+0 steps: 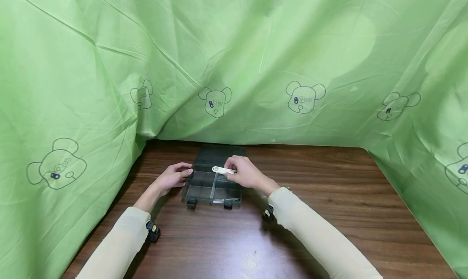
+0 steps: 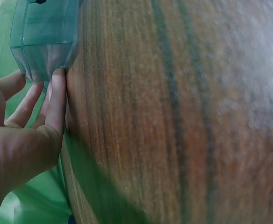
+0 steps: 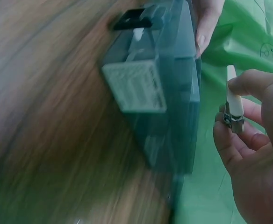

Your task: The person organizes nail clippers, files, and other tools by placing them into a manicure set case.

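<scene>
A dark, see-through compartment case (image 1: 196, 189) stands on the table with its lid (image 1: 215, 152) folded back. At its left side is my left hand (image 1: 171, 178); in the left wrist view the fingertips (image 2: 58, 77) rest against the case's end wall, fingers extended. My right hand (image 1: 246, 172) pinches a white nail clipper (image 1: 221, 170) over the case's back right part. In the right wrist view the thumb presses the clipper's white lever (image 3: 235, 100), and its metal end points down toward the curled fingers.
Two black latches (image 1: 228, 205) stick out at the case's front. White printed paper (image 3: 135, 86) shows at the case's front right part. The wooden table (image 1: 329, 189) extends to the right, and a green curtain (image 1: 256, 68) with bear drawings surrounds it.
</scene>
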Demonstrator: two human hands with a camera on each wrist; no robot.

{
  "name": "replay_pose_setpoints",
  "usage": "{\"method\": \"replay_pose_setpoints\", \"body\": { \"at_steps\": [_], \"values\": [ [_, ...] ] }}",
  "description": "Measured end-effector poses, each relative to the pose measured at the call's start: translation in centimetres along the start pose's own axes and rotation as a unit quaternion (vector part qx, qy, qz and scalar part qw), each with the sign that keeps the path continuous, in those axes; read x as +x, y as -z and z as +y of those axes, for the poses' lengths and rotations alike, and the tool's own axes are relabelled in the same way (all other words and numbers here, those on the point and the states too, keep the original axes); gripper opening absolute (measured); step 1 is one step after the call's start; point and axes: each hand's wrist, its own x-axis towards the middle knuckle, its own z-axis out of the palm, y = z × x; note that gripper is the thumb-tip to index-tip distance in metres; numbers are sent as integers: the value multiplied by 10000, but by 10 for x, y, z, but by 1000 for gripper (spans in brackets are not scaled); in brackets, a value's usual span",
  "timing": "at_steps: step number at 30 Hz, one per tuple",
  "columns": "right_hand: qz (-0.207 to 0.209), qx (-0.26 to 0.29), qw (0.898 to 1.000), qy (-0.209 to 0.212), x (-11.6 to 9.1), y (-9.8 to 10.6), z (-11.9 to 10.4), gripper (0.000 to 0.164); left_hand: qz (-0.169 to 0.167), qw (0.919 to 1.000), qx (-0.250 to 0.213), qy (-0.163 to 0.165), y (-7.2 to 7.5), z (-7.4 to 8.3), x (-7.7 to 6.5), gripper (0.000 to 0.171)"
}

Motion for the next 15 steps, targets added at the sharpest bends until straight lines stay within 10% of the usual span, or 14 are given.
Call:
{"method": "replay_pose_setpoints", "body": {
  "at_steps": [15],
  "values": [
    [133, 203, 9985, -484, 37, -37, -19, 9, 49, 9999, -127, 11, 0, -3, 3, 43]
  ]
}}
